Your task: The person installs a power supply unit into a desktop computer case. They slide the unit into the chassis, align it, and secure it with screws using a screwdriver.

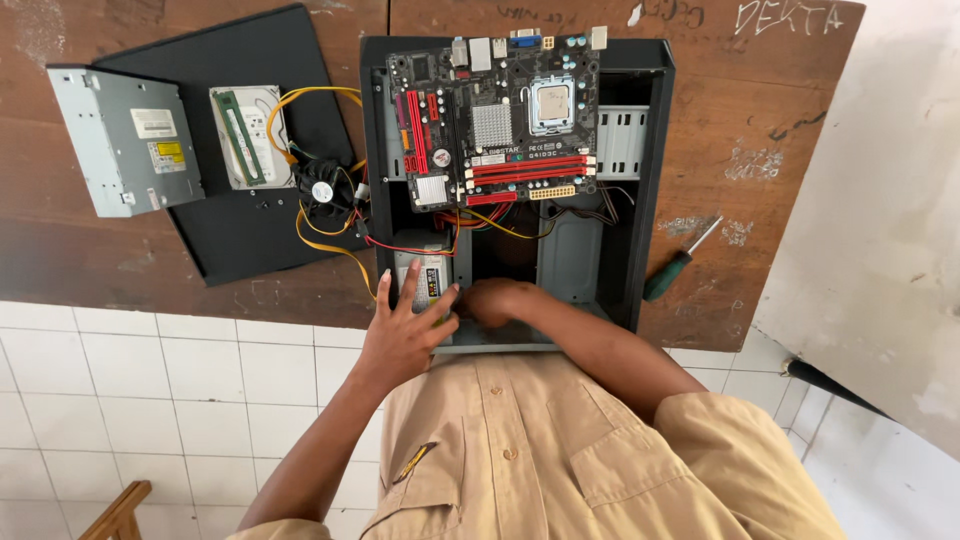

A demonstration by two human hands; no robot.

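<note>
Down at the lower middle of the frame, both hands sit at the near end of an open black computer case point(652, 190) lying on a brown wooden table point(790, 150). The left hand point(405, 325) is spread flat, fingers apart and pointing up the frame, its fingertips resting on the grey power supply point(425, 275) in the lower left corner of the case; it presses on the box rather than gripping it. The right hand point(495, 300) is curled just beside it, inside the case at the bottom edge, touching the left hand's fingers; what it has hold of, if anything, I cannot tell, since the knuckles hide the palm.

Higher in the case a motherboard point(495, 120) with red slots lies loose across the opening, with red, yellow and black wires trailing from under it towards the power supply. At the upper left of the frame a black side panel point(230, 210) lies on the table, bearing a hard drive point(245, 135) with a green memory stick on top and a small black fan point(322, 192). A grey disc drive point(125, 140) overlaps the panel's left edge. A green-handled screwdriver point(680, 262) lies to the right of the case.
</note>
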